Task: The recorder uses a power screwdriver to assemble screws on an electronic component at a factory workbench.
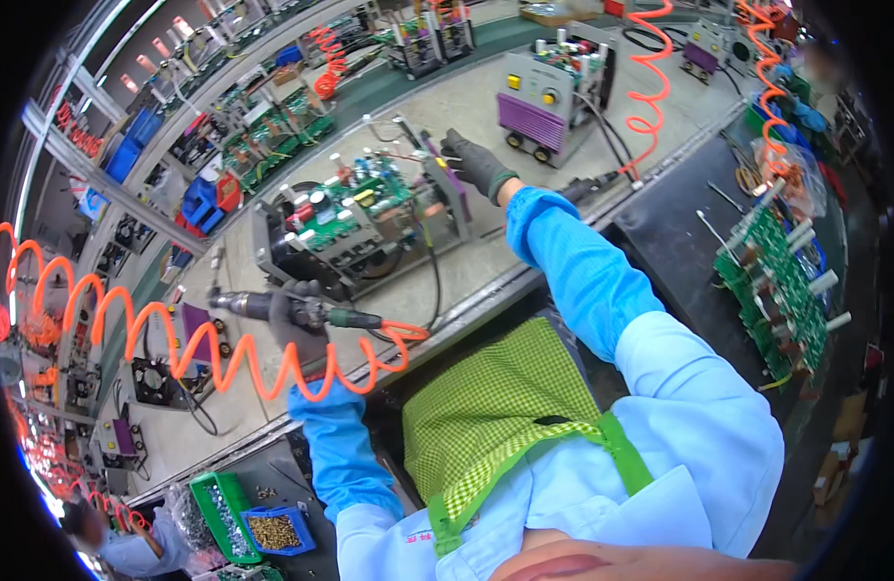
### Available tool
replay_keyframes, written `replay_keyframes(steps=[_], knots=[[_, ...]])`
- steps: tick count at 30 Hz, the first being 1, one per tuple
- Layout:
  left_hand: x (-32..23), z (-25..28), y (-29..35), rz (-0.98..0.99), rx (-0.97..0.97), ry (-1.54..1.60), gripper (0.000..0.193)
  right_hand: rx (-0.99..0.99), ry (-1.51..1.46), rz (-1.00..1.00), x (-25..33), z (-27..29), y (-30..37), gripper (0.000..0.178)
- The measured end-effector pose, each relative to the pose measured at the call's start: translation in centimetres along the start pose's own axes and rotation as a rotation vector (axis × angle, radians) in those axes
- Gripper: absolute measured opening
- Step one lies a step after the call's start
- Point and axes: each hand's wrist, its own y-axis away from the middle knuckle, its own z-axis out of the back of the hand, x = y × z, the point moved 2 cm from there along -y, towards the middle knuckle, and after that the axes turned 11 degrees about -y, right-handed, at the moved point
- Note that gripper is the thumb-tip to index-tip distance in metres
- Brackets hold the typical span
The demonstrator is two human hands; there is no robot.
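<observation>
My left hand [300, 312], in a dark glove, is wrapped round an air screwdriver [242, 305] that lies level above the bench, its bit end toward the left. An orange coiled air hose [224, 368] loops from its rear end. Beyond it stands a welding-machine-like chassis [360, 218] with an exposed green circuit board, capacitors and a fan. My gloved right hand [478, 167] is at the upright purple-edged front panel [450, 184] of that chassis, fingers stretched out, fingertips by its edge. Whether they touch it is hard to tell.
A second unit with a purple front [532, 121] stands farther right on the bench [510, 228]. Another air screwdriver [592, 186] lies near it. Circuit boards [781, 290] sit at right. Bins of small fasteners [277, 531] are at lower left. Another person [147, 547] is at far lower left.
</observation>
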Motion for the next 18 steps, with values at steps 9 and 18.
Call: replay_keyframes(steps=[9,18], knots=[[1.1,-2.2,-5.6,-0.07,-0.15,-0.175,0.022,0.052,0.285,0.124,-1.4,-0.6,-2.1,0.073],[-6.7,2.5,-6.4,0.059,-0.139,-0.245,0.033,0.51,0.699,0.307,-1.9,-2.2,12.2,0.065]])
